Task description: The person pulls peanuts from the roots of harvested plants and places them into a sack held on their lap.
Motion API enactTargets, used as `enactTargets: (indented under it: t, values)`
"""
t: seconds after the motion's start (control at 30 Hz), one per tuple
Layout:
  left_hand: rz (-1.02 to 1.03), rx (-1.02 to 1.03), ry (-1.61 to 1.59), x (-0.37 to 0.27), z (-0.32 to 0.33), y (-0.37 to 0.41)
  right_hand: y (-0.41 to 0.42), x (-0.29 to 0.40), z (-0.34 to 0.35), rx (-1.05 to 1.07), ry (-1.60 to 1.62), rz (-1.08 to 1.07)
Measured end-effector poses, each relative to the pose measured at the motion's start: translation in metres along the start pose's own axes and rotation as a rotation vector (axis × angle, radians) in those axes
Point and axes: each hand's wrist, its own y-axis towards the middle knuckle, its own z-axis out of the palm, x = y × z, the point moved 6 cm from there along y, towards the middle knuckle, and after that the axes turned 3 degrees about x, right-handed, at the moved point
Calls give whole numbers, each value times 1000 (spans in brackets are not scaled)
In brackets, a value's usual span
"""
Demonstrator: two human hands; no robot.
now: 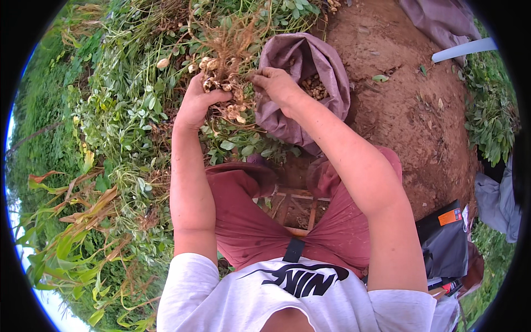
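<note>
My left hand (201,99) grips a bunch of peanut plant roots (232,54) with several peanuts (234,110) hanging from it. Close by on the right, my right hand (276,85) has its thumb and fingertips brought together at the near rim of a woven sack; whether something small is pinched there I cannot tell. The purple woven sack (338,79) stands with its mouth wide, and picked peanuts (315,87) lie inside it. Uprooted peanut plants (128,99) are heaped beside and beyond my left hand.
Bare reddish soil (398,95) lies right of the sack. Another purple sack (442,18) and a pale plastic strip (464,50) are at the upper right. A black bag (444,245) stands by my right elbow. Corn plants (70,236) grow at the left.
</note>
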Motion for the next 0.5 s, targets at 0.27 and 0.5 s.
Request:
enactTargets:
  t: [0.27,0.5]
  values:
    - [-27,35,-13,-8,6,-3,-2,33,-8,172,672,-25]
    - [36,-54,1,-15,4,-4,-18,55,2,187,342,-192]
